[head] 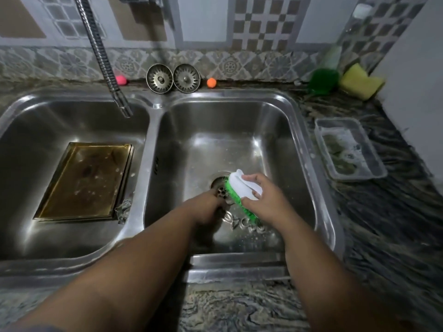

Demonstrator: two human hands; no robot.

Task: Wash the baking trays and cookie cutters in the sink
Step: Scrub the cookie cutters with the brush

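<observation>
Steel sink (239,121), right basin, near edge: right hand (266,200) grips brush (239,188); left hand (206,207) fingers hidden, seemingly steadying cutters (244,225). Short strokes, pin them firmly.

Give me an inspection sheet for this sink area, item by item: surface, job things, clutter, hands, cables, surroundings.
Surface: double steel sink set in a marbled counter; right basin wet.
Job's things: gold baking tray flat in the left basin; metal cookie cutters on the right basin floor; green-and-white brush.
Clutter: clear tub of sudsy water, yellow sponge, green scourer, two strainers against the wall.
Hands: right hand grips the brush; left hand low by the drain, its grip hidden.
Cables: nothing seen.
Surroundings: tiled wall, flexible tap over the left basin.
</observation>
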